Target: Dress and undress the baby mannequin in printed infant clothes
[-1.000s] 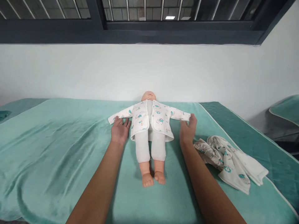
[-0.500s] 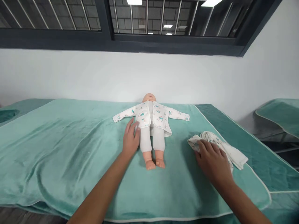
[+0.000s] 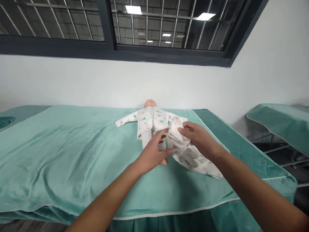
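A baby doll [image 3: 150,103] lies on its back on the green blanket [image 3: 72,154], wearing an unfastened white jacket [image 3: 145,120] with a small print, its sleeves spread wide. White covers its legs. My right hand [image 3: 196,135] pinches a bunched baby garment [image 3: 193,159] of similar printed white cloth above the doll's right-hand side; the loose end trails to the right. I cannot make out the garment's cut. My left hand [image 3: 153,151] is at the garment's left edge, thumb and fingers apart, in front of the doll's legs. The hands and cloth hide much of the legs and feet.
A white wall [image 3: 96,83] rises behind the bed, below a dark-framed window [image 3: 154,54] with metal bars. At the right stands another green-covered surface [image 3: 280,124] with metal framing beneath it. The bed's front edge is close to me.
My right hand has lifted the garment from the blanket and brought it left to the doll. My left hand has moved right from the doll's side to the garment. The view has shifted slightly.
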Motion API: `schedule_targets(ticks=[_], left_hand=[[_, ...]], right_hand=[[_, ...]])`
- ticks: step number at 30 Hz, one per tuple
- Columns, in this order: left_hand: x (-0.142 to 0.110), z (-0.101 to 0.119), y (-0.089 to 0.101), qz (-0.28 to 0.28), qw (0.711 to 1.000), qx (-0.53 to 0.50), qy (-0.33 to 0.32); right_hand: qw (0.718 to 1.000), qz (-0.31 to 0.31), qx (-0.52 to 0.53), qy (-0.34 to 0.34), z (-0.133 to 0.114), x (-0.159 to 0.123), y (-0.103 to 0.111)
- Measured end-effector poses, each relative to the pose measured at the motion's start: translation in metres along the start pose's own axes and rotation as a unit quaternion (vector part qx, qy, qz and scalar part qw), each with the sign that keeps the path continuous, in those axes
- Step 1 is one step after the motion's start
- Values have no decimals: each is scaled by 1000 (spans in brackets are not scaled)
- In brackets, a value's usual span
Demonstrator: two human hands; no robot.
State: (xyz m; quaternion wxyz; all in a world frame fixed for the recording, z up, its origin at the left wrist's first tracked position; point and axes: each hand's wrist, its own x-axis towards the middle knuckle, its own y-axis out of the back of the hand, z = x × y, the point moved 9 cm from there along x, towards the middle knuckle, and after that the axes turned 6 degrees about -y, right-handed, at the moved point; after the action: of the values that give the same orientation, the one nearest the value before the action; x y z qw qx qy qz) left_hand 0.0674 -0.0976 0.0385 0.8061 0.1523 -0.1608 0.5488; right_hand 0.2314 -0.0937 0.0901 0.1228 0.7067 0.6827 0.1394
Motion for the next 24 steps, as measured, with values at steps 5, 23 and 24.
schedule_targets(ticks=[5, 23, 24], left_hand=[[14, 68, 25, 132, 978, 85, -141], [34, 157, 95, 96, 978, 162, -93], [34, 154, 86, 71, 977, 182, -80]], right_hand=[[990, -34, 122, 60, -68, 12, -19], [942, 27, -42, 332, -154, -15, -8], [946, 24, -31, 321, -153, -14, -13]])
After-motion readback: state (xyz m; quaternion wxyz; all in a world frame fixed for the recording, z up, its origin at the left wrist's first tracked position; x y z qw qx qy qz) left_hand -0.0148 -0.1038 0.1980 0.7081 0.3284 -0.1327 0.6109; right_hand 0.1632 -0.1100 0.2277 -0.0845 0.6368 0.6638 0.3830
